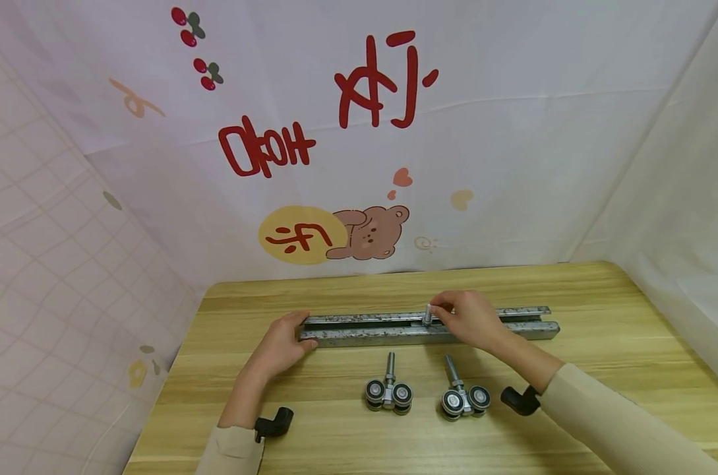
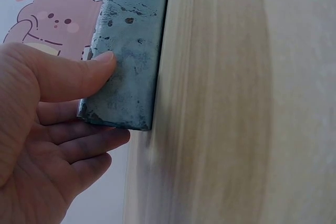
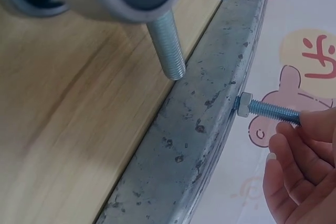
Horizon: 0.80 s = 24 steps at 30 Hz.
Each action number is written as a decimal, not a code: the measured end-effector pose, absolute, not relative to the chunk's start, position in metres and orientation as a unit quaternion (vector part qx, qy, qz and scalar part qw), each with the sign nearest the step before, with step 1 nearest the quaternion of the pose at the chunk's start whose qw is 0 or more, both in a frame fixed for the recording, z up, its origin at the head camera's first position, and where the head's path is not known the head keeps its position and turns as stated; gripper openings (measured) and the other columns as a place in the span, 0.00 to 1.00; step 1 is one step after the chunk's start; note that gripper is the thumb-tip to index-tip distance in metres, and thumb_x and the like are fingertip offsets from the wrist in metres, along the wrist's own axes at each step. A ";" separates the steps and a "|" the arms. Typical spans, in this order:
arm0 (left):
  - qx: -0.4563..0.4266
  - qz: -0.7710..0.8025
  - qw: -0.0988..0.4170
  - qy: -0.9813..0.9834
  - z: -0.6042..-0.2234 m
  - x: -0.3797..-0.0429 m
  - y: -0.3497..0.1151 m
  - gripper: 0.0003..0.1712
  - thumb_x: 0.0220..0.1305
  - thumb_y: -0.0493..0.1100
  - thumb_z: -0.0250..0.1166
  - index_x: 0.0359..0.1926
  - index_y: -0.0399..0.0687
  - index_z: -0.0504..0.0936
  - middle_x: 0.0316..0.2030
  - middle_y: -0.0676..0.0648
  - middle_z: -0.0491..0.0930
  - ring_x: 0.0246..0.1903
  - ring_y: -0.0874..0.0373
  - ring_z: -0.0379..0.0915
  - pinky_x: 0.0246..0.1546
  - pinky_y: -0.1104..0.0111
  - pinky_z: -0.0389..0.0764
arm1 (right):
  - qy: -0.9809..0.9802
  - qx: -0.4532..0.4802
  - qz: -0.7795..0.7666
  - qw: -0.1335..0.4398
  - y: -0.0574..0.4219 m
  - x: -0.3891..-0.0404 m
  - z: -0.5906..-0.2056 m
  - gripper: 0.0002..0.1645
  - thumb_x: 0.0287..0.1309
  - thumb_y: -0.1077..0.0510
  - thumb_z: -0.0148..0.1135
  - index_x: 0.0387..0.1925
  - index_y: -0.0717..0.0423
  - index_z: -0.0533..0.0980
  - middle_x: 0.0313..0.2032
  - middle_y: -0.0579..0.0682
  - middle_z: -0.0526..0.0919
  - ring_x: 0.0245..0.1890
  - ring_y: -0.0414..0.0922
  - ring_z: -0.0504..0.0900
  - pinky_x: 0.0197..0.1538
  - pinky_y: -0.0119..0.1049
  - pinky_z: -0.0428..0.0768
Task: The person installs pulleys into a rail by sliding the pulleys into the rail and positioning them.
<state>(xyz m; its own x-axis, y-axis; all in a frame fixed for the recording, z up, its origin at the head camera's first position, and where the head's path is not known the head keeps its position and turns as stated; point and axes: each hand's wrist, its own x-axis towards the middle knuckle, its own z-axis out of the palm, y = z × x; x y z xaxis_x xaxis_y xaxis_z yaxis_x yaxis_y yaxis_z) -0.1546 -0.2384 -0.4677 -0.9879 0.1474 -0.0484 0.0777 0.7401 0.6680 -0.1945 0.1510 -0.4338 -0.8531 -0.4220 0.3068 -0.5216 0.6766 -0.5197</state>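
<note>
A speckled galvanized steel channel rail (image 1: pixel 364 338) lies lengthwise across the table, its open slot facing up. My left hand (image 1: pixel 280 344) grips the rail's left end; in the left wrist view the thumb presses on its side wall (image 2: pixel 128 61), with fingers around the end. Right of the rail's middle, a threaded bolt (image 3: pixel 273 111) with a hex nut stands up out of the slot. The tip of that bolt is pinched between the thumb and fingers of my right hand (image 3: pixel 304 171). Whatever the bolt joins inside the channel is hidden.
Two roller trolleys lie on the wooden table (image 1: pixel 311 396) in front of the rail, a left one (image 1: pixel 388 394) and a right one (image 1: pixel 465 400), their threaded bolts pointing toward it. A white printed curtain (image 1: pixel 483 145) hangs behind the table's back edge.
</note>
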 end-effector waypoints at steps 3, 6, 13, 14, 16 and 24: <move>0.063 0.355 0.050 0.932 -0.468 -0.155 -0.238 0.40 0.66 0.38 0.75 0.74 0.32 0.69 0.72 0.32 0.69 0.73 0.35 0.62 0.71 0.42 0.69 | -0.915 0.257 0.303 0.078 0.150 -0.194 -0.432 0.04 0.64 0.61 0.73 0.38 0.56 0.89 0.30 0.42 0.88 0.27 0.37 0.82 0.32 0.39 0.81; 0.062 0.355 0.052 0.931 -0.468 -0.156 -0.238 0.40 0.66 0.38 0.74 0.75 0.32 0.69 0.72 0.32 0.68 0.73 0.35 0.62 0.70 0.42 0.69 | -0.916 0.258 0.298 0.073 0.149 -0.194 -0.430 0.04 0.65 0.61 0.72 0.39 0.57 0.89 0.30 0.43 0.88 0.28 0.38 0.83 0.33 0.40 0.82; 0.057 0.359 0.055 0.930 -0.468 -0.155 -0.239 0.40 0.66 0.38 0.74 0.75 0.33 0.69 0.73 0.32 0.68 0.73 0.35 0.62 0.69 0.42 0.70 | -0.915 0.254 0.308 0.062 0.146 -0.194 -0.427 0.05 0.65 0.61 0.72 0.40 0.58 0.89 0.31 0.44 0.89 0.28 0.39 0.84 0.34 0.41 0.83; 0.058 0.358 0.054 0.930 -0.468 -0.155 -0.239 0.40 0.66 0.38 0.74 0.75 0.33 0.69 0.73 0.32 0.68 0.73 0.35 0.62 0.69 0.42 0.70 | -0.914 0.253 0.310 0.061 0.146 -0.194 -0.427 0.05 0.65 0.61 0.72 0.40 0.58 0.89 0.31 0.44 0.89 0.28 0.39 0.84 0.34 0.41 0.83; 0.059 0.357 0.053 0.931 -0.468 -0.155 -0.240 0.40 0.66 0.38 0.74 0.75 0.33 0.69 0.73 0.32 0.68 0.73 0.35 0.62 0.70 0.42 0.70 | -0.913 0.252 0.314 0.059 0.146 -0.193 -0.427 0.05 0.65 0.61 0.72 0.40 0.58 0.89 0.31 0.44 0.89 0.28 0.39 0.84 0.34 0.41 0.84; 0.062 0.356 0.052 0.931 -0.469 -0.155 -0.241 0.41 0.65 0.38 0.75 0.74 0.33 0.70 0.72 0.32 0.69 0.73 0.35 0.63 0.69 0.42 0.70 | -0.906 0.254 0.336 0.039 0.147 -0.192 -0.425 0.10 0.67 0.63 0.69 0.47 0.62 0.88 0.39 0.51 0.91 0.26 0.36 0.81 0.28 0.36 0.78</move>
